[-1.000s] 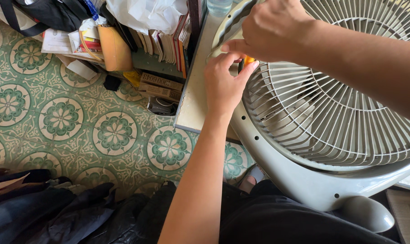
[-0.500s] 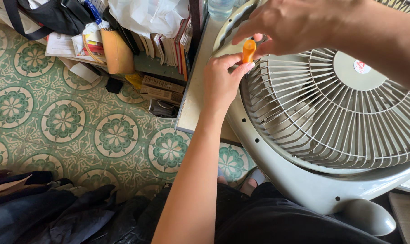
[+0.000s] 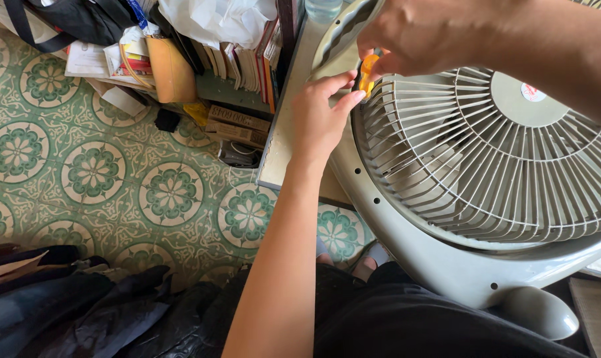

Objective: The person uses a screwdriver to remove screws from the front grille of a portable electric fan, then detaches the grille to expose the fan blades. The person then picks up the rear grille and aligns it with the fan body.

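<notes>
Orange tool pinched at the fan grille's upper-left rim, both your hands meeting there.

Your right hand (image 3: 433,33), at the top of the frame, has its fingers closed on a small orange tool (image 3: 366,71), whose long axis runs roughly top to bottom, lower end at the fan grille (image 3: 486,159). Your left hand (image 3: 319,119) comes up from below, fingers loosely spread and holding nothing, fingertips (image 3: 355,97) touching the rim just beside the tool.

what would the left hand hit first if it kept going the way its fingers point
Probably the small orange plastic tool pinched by the right hand; the left hand fingertips sit just short of it at the grey plastic fan grille edge.
</notes>
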